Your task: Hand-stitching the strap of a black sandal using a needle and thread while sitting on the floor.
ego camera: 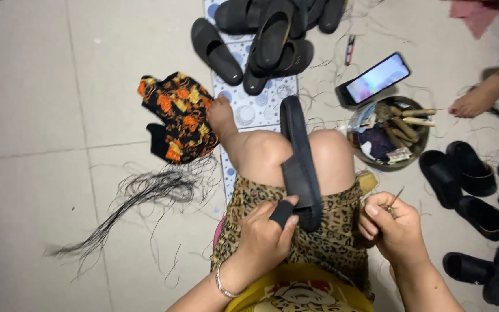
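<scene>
I sit on the floor with a long black rubber sandal sole (299, 156) wedged upright between my bare knees, its toe pointing away from me. My left hand (264, 237) is closed around its near end, thumb and fingers pinching the black strap tab against the sole. My right hand (393, 228) is curled shut on a thin metal needle (395, 198), whose tip pokes up past my knuckles. I judge that I am mid-stitch on this sole, needle clear of the rubber; the next move calls for holding the sole steady and setting the point exactly at the edge by my left thumb. Counting around me: one sole in hand, one needle, one heap of black sandals (267, 34) at the top, at least five, though overlap hides the true count; about six dark sandals (472, 185) lie on my right. There is one round metal bowl (420, 147) of wooden-handled tools, one phone (375, 78) with a lit screen, one orange-and-black patterned cloth (179, 115), one bundle of loose black threads (140, 193), and one other person's foot (475, 101).
</scene>
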